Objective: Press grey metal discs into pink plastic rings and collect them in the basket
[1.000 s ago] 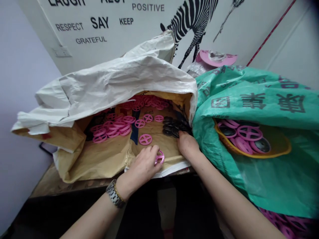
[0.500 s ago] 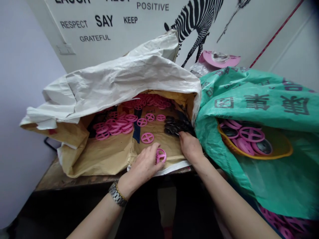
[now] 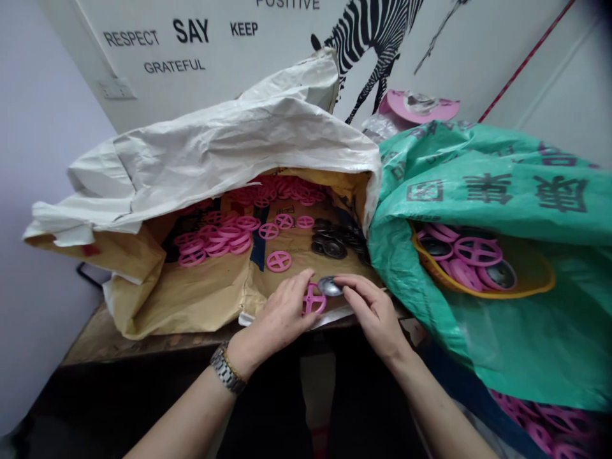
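Observation:
My left hand (image 3: 280, 315) pinches a pink spoked wheel (image 3: 313, 299) at the front lip of an open brown paper sack (image 3: 201, 299). My right hand (image 3: 370, 309) holds a shiny dark round disc (image 3: 329, 285) by its fingertips, right against the pink wheel. A watch is on my left wrist. Inside the sack lie several loose pink wheels (image 3: 217, 242), one alone (image 3: 278, 261) near my hands, and a pile of dark discs (image 3: 335, 242) toward the right.
A green woven bag (image 3: 488, 185) on the right partly covers a yellow basket (image 3: 540, 280) with pink wheels and dark discs. More pink wheels (image 3: 549, 427) lie at the lower right. The sack rests on a wooden tabletop (image 3: 119, 341) against a wall.
My right hand has drawn back from the pile of dark discs with one disc and brought it to the pink wheel in my left hand.

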The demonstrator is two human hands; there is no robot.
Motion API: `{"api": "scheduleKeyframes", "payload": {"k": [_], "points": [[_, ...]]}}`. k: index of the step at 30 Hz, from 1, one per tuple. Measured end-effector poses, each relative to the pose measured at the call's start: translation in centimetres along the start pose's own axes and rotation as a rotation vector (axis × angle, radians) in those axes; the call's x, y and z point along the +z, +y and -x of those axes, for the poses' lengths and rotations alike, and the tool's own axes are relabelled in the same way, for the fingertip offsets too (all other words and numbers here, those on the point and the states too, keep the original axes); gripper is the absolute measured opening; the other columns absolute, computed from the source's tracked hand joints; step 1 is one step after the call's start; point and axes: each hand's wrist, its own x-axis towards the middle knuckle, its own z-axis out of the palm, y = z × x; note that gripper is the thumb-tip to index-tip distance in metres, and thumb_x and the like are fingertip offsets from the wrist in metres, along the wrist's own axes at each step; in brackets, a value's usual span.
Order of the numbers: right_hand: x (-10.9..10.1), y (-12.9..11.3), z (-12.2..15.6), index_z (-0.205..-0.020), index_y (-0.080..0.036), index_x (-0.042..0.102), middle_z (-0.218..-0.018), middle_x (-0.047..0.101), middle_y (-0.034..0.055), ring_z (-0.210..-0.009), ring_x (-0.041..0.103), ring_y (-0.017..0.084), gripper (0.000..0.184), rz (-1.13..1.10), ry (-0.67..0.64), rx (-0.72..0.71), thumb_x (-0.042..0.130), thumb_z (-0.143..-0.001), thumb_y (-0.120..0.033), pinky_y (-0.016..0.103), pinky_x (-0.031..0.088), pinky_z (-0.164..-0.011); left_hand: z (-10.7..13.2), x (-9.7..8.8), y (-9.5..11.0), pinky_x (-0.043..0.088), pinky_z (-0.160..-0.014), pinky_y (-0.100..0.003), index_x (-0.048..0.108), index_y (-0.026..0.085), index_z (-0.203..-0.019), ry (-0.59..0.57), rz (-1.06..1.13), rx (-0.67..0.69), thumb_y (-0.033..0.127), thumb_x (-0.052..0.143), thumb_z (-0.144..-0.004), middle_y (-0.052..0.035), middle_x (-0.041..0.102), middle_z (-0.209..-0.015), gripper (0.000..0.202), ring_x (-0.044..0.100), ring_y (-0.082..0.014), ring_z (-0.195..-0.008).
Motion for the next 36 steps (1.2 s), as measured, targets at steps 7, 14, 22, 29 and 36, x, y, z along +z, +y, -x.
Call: {"api": "scheduleKeyframes", "payload": {"k": [7, 14, 22, 29, 36], "points": [[0.0, 0.6, 1.2, -0.099, -0.022, 0.069, -0.102, 0.070, 0.0065, -0.093, 0.066, 0.024, 0.026, -0.308, 0.152, 0.328, 0.074, -0.077, -0.033, 0.037, 0.053, -0.083, 0.2, 0.0, 1.1, 0.046, -0.104, -0.050, 0.033, 0.020, -0.140, 0.041, 0.036, 0.054, 0.023, 0.068, -0.082, -0.0149, 0.055, -0.132, 0.068, 0.052, -0.0301, -0.123], [-0.5, 0.0, 1.8, -0.111, -0.023, 0.063, -0.099, 0.072, 0.0034, -0.091, 0.068, 0.019, 0.053, -0.668, 0.232, 0.548, 0.085, -0.063, -0.033, 0.030, 0.054, -0.079, 0.6, 0.1, 2.2, 0.047, -0.101, -0.046, 0.041, 0.023, -0.134, 0.040, 0.541, -0.097, 0.026, 0.073, -0.077, -0.0123, 0.055, -0.130, 0.065, 0.057, -0.0274, -0.117], [-0.9, -1.4, 2.7, -0.092, -0.020, 0.067, -0.085, 0.071, 0.0015, -0.077, 0.063, 0.016, 0.037, -0.668, 0.187, 0.603, 0.084, -0.066, -0.040, 0.027, 0.049, -0.070, 1.2, -0.4, 4.1, 0.060, -0.075, -0.032, 0.052, 0.018, -0.116, -0.096, 1.535, -0.415, 0.028, 0.067, -0.086, -0.0071, 0.061, -0.110, 0.035, 0.062, -0.0140, -0.087], [-0.7, -1.6, 3.3, -0.089, -0.021, 0.068, -0.088, 0.069, 0.0012, -0.082, 0.061, 0.017, 0.023, -0.474, -0.006, 0.478, 0.075, -0.078, -0.040, 0.028, 0.048, -0.076, 1.8, 0.6, 4.0, 0.062, -0.073, -0.031, 0.058, 0.015, -0.113, -0.190, 1.638, -0.452, 0.031, 0.064, -0.089, -0.0079, 0.062, -0.101, 0.029, 0.062, -0.0136, -0.084], [-0.6, -2.5, 3.2, -0.099, -0.021, 0.068, -0.093, 0.072, 0.0031, -0.090, 0.064, 0.021, 0.031, -0.535, -0.107, 0.512, 0.075, -0.074, -0.038, 0.032, 0.050, -0.082, 2.2, 1.3, 4.0, 0.062, -0.073, -0.030, 0.060, 0.018, -0.115, -0.233, 1.624, -0.442, 0.032, 0.060, -0.092, -0.0072, 0.062, -0.106, 0.027, 0.065, -0.0144, -0.086]]}}
